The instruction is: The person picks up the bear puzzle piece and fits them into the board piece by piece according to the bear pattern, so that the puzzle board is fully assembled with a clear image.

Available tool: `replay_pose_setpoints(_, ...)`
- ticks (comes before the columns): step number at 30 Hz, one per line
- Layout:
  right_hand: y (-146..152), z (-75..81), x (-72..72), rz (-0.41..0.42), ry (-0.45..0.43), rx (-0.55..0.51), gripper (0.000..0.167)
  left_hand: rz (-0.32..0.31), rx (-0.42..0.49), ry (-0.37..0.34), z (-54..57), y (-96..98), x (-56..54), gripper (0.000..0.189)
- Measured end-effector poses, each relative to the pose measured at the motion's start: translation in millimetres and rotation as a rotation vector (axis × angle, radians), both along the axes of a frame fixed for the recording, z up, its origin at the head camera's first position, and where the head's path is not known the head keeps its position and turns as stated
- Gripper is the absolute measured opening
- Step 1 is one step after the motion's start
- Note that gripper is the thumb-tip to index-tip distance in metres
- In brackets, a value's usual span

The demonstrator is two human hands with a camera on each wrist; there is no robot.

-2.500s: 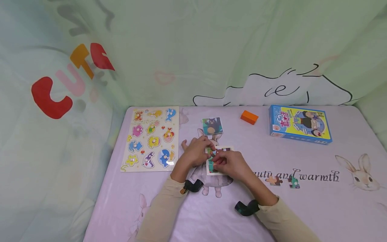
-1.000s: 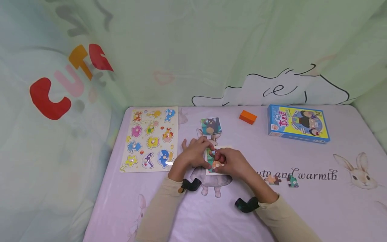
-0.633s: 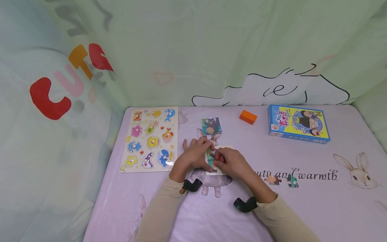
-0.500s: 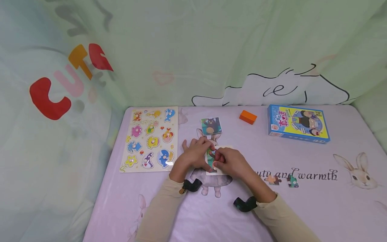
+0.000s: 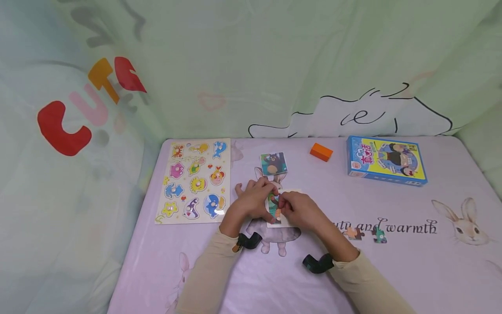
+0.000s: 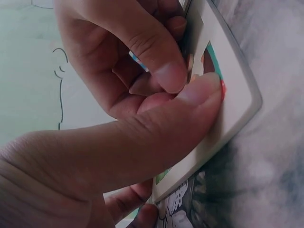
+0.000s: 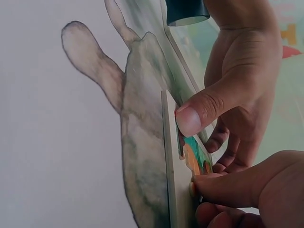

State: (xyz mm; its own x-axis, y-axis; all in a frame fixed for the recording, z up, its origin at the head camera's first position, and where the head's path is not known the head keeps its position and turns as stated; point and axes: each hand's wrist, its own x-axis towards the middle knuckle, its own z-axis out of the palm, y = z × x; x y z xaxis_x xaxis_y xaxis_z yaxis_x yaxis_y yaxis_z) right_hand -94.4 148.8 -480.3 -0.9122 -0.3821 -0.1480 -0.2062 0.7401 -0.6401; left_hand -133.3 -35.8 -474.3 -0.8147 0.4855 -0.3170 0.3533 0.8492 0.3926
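A small jigsaw puzzle in a white-rimmed tray (image 5: 284, 225) lies flat on the table between both hands, with green, orange and brown picture areas showing. My left hand (image 5: 252, 199) straddles its left side. The left thumb presses on the picture near the rim, plain in the left wrist view, while the other fingers spread toward the far edge. From the right, my right hand (image 5: 301, 210) pinches a small jigsaw piece (image 7: 192, 189) between thumb and fingers, close over the tray; only its orange-brown edge shows. The right hand covers the tray's right half in the head view.
Two loose jigsaw pieces, one peach-brown (image 5: 354, 233) and one green (image 5: 379, 235), lie to the right. Beyond the tray is a bear picture card (image 5: 273, 164). A sea-animal peg board (image 5: 225, 174) is left, an orange block (image 5: 321, 151) and blue box (image 5: 386, 160) at the back.
The left thumb has slid down the tray toward its near edge. My right fingertips have shifted slightly up the picture, baring an orange patch near the bottom. Loose pieces and other objects stay put.
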Motion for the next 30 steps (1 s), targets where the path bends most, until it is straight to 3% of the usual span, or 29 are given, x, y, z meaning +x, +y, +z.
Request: replay_pose_setpoints(30, -0.4, 3.8, 3.1, -0.009, -0.003, -0.003, 0.006, -0.013, 0.013, 0.004, 0.5, -1.1, 0.4, 0.065)
